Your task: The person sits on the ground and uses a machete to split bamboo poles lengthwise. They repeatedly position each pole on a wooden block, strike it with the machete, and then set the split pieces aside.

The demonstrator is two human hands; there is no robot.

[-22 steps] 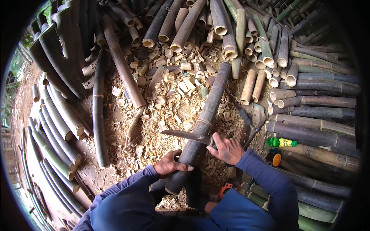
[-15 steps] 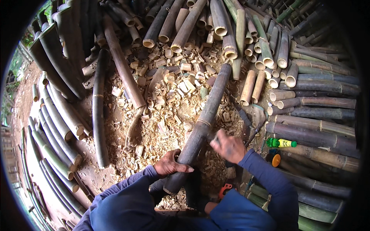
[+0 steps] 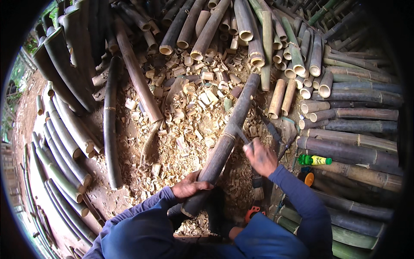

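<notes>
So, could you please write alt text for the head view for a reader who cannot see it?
Seen from above, a person's left hand grips a long dark bamboo pole while the right hand holds a blade against it. Pale bamboo chips cover the ground, ringed by stacked bamboo poles.

Around you the ground [image 3: 108, 196] is bare brown earth, buried in the middle under a thick litter of pale chips and short offcuts [image 3: 194, 108]. Long dark bamboo poles [image 3: 69, 129] fan out on your left, some lying flat, some leaning. More poles [image 3: 241, 21] are stacked ahead, cut ends facing you. On your right lies a heap of greener, thicker stems [image 3: 353, 146], with a small green bottle [image 3: 315, 160] resting on it. Daylight and foliage [image 3: 26, 56] show at the far left edge.
</notes>
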